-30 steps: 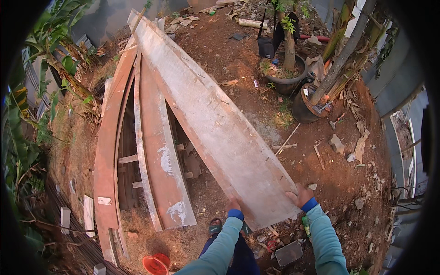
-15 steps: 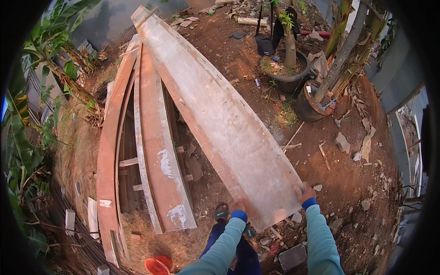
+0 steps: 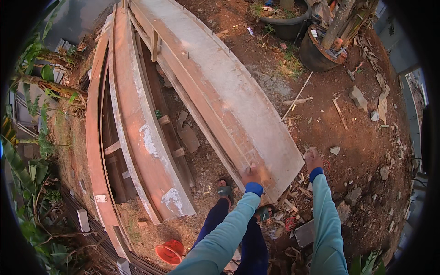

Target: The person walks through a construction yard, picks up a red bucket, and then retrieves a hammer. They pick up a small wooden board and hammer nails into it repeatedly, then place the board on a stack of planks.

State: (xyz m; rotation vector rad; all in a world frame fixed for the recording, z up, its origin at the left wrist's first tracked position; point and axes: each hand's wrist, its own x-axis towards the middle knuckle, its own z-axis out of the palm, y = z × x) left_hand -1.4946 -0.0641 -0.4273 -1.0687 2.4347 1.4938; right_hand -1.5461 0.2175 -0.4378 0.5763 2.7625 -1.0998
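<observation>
A long, wide, pale wooden plank [image 3: 220, 87] runs from the top of the view down to my hands, its near end raised over red soil. My left hand [image 3: 251, 175] rests on the plank's near end, fingers closed over its edge. Beside the plank's right corner is my right hand [image 3: 313, 159], and I cannot tell if it grips the plank or just touches it. Both arms wear teal sleeves with blue cuffs. To the left lies a curved reddish wooden frame [image 3: 137, 128] with crosspieces, like a boat hull.
Two dark round pots [image 3: 316, 55] with plants stand at the upper right. A red bowl [image 3: 169, 251] lies on the soil by my feet. Stones, sticks and a grey block [image 3: 305, 233] litter the ground on the right. Plants and a fence line the left.
The view has moved forward and down along the plank. My left hand has shifted onto the plank's end, and my right hand has slipped to its right corner.
</observation>
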